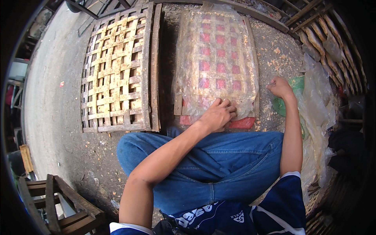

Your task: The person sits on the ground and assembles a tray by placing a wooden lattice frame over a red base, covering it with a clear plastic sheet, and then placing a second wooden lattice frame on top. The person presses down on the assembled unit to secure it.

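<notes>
Resting the left hand (pixel 216 116) on a crumb-dusted, translucent plastic sheet (pixel 213 62)

Spread over a low, wooden lattice rack (pixel 178 106) on the grey concrete floor (pixel 53 117), with a thin red sheet (pixel 242 123) poking out past the rack's near edge. Bends the left fingers over the plastic, about midway along that near edge; impossible to tell whether any fold is pinched beneath. Curls the right hand (pixel 280 87) almost into a fist beyond the rack's right edge, near crumpled green plastic (pixel 279 106); impossible to see whether anything sits inside it. Looks light, limp and rather slippery, likely to wrinkle, cling and shed crumbs, and perhaps to tear under a sharp tug. Probably best taken by both near corners, gathering a little film between thumb and fingers, clear of the rack's rough side rails.
</notes>
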Tool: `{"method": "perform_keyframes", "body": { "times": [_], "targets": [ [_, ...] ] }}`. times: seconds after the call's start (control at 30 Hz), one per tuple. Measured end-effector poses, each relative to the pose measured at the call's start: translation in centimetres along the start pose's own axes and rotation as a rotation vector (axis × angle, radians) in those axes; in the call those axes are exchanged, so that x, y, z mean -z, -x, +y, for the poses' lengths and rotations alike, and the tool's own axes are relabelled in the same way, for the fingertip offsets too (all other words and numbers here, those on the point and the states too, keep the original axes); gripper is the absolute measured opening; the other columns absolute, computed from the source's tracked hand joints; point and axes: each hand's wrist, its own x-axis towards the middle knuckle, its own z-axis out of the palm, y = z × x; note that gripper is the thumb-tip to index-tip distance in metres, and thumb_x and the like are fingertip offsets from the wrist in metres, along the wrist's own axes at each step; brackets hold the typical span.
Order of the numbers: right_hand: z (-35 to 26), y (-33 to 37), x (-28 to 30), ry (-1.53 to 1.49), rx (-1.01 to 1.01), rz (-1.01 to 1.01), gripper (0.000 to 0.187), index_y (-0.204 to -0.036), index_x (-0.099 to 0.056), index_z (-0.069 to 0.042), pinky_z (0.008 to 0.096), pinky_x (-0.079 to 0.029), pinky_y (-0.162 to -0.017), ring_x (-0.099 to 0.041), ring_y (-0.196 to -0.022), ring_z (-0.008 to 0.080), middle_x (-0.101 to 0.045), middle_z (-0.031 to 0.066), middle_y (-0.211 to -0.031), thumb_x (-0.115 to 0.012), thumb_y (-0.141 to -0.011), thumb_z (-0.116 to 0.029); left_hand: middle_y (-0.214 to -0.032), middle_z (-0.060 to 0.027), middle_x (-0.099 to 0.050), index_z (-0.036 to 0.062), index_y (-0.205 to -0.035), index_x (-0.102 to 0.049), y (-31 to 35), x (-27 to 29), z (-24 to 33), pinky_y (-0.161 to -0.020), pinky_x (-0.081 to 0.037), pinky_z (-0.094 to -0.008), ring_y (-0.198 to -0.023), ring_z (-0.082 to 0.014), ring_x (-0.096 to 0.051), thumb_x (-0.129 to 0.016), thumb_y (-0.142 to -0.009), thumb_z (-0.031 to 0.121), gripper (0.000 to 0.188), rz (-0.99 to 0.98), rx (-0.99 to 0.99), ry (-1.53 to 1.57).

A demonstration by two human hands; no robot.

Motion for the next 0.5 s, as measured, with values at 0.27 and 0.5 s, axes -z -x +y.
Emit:
{"method": "perform_keyframes", "body": {
  "times": [0.27, 0.5],
  "targets": [
    [-9.2, 2.1, -3.1, 0.072, 0.034, -0.131, 0.064, -0.121, -0.053, 0.010, 0.0397, -0.058, -0.068, -0.072, -0.084, 0.0304, -0.067, 0.0271, -0.109, -0.078, -0.075, -0.026, -0.122, 0.0019, -0.060, 0.0131, -0.105, -0.072, 0.1, -0.4, -0.1, -0.096, -0.039, -0.0378, -0.115, -0.0206, -0.050, -0.074, -0.078, 0.021, 0.028, 0.030, 0.003, 0.053],
    [-6.9, 1.1, 0.7, -0.319, -0.130, -0.459, 0.056, -0.127, -0.046, 0.004, 0.0375, -0.054, -0.054, -0.068, -0.071, 0.0251, -0.067, 0.0183, -0.096, -0.071, -0.078, -0.006, -0.120, 0.0007, -0.060, 0.0126, -0.102, -0.072, 0.4, -0.4, -0.2, -0.095, -0.039, -0.0382, -0.115, -0.0208, -0.050, -0.073, -0.080, 0.022, 0.024, 0.033, 0.016, 0.026]
  ]
}}
